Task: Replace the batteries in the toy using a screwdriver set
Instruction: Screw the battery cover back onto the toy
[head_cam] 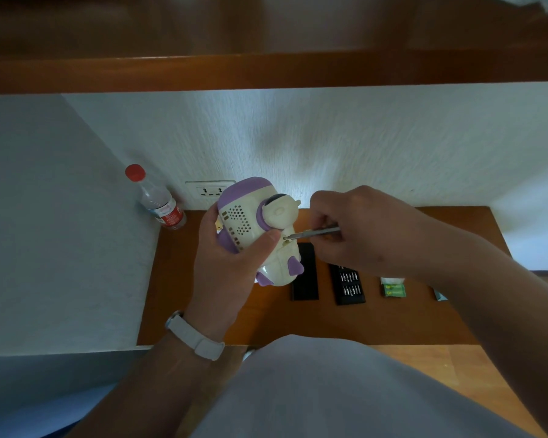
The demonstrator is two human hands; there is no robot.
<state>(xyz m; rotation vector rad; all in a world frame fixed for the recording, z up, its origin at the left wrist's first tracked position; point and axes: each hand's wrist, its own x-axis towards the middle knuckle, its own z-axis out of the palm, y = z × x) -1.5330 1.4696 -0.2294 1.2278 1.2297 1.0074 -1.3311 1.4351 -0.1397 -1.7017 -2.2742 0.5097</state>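
A cream and purple toy [253, 216] is held up above the wooden table [298, 324] by my left hand [231, 260], whose fingers and thumb curl round its body. My right hand [358, 229] pinches a thin silver screwdriver [314, 233]; its tip meets a small hole on the toy's side beside my left thumb. On the table below lie the black bit tray [348, 284] with several silver bits, the black case lid [305, 276] partly hidden by the toy, and a green pack of batteries [393, 287].
A clear plastic bottle [159, 200] with a red cap stands at the table's back left corner by the wall. A white wall socket [208, 189] sits behind the toy. A wooden shelf [266, 71] runs overhead. A small object [440, 295] peeks out under my right forearm.
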